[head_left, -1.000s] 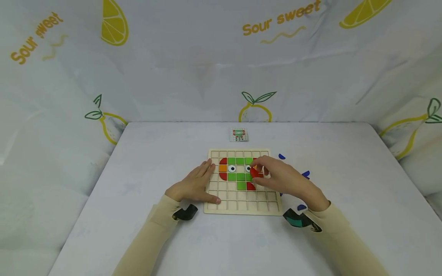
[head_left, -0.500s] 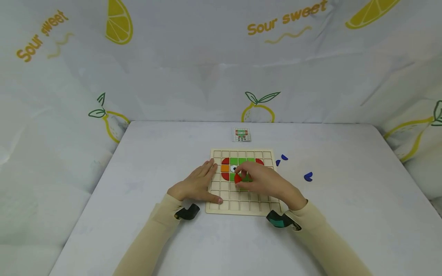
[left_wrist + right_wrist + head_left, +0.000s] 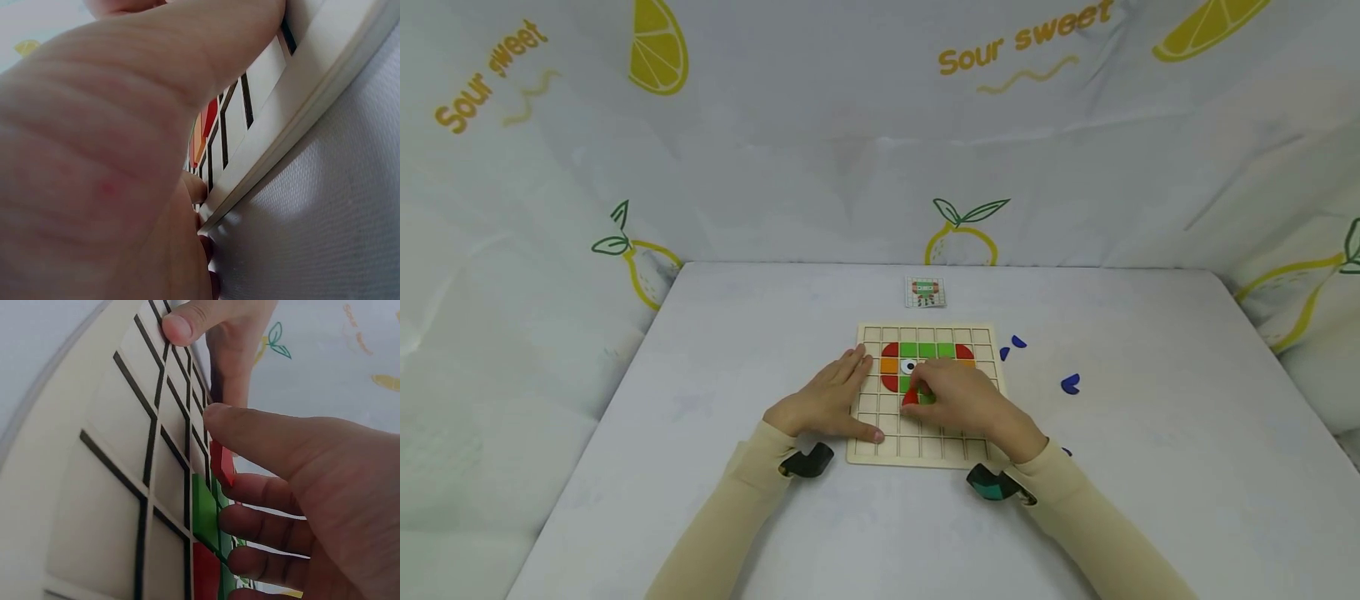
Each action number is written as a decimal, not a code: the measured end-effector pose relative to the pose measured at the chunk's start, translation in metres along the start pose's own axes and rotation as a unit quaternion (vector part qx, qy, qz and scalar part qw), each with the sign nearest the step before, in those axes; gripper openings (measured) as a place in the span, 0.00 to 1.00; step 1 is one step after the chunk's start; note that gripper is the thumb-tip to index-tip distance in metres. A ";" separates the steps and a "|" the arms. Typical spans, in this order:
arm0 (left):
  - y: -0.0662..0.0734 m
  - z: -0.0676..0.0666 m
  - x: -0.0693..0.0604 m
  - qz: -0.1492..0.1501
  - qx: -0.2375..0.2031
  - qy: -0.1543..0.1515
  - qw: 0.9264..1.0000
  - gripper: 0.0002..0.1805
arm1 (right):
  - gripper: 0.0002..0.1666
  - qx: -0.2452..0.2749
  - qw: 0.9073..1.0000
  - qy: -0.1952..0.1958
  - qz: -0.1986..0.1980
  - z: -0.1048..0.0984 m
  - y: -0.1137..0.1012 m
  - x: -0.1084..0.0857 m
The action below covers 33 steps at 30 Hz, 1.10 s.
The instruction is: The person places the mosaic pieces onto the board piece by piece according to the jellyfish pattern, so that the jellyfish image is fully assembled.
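Observation:
A wooden grid board [image 3: 925, 447] lies on the table, with red, green and orange tiles and a round eye tile [image 3: 907, 366] set in its cells. My left hand [image 3: 827, 404] rests on the board's left edge, fingers extended and thumb spread toward the near corner. Between thumb and index finger, my right hand [image 3: 966, 402] pinches a red tile with a curved edge [image 3: 911, 398] just below the eye tile. That hand covers part of the pattern. In the right wrist view the red tile [image 3: 222, 464] stands tilted at the board, near a green tile [image 3: 205, 512].
A small picture card [image 3: 925, 292] with a similar coloured figure lies beyond the board. Several blue curved pieces [image 3: 1070, 384] are scattered to the board's right, one partly hidden by the right sleeve. A white cloth with lemon prints [image 3: 820, 167] hangs behind the table.
My right hand has carried the red tile leftward across the board and slightly nearer to me, from the pattern's right side. The left hand stays in place.

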<state>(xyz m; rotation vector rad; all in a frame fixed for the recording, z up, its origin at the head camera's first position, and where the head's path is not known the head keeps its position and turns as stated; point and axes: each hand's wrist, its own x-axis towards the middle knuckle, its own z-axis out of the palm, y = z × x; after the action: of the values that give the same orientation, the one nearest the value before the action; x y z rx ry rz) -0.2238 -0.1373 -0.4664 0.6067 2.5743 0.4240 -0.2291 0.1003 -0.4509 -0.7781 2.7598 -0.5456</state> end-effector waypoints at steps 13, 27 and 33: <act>0.001 -0.002 -0.001 0.007 0.001 -0.004 1.000 0.68 | 0.09 -0.013 0.998 0.014 -0.055 0.004 0.000 -0.001; 0.000 -0.003 -0.002 0.009 -0.005 -0.001 1.000 0.68 | 0.07 -0.003 0.996 0.015 -0.082 0.006 0.000 -0.001; -0.001 -0.002 -0.001 0.010 -0.005 0.000 1.000 0.68 | 0.07 -0.005 0.997 0.011 -0.081 0.004 0.000 -0.003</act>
<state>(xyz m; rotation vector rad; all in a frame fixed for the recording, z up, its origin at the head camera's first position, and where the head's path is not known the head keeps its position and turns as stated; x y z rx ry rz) -0.2239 -0.1390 -0.4644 0.6293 2.5672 0.4438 -0.2256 0.1003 -0.4539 -1.0096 2.7364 -0.5736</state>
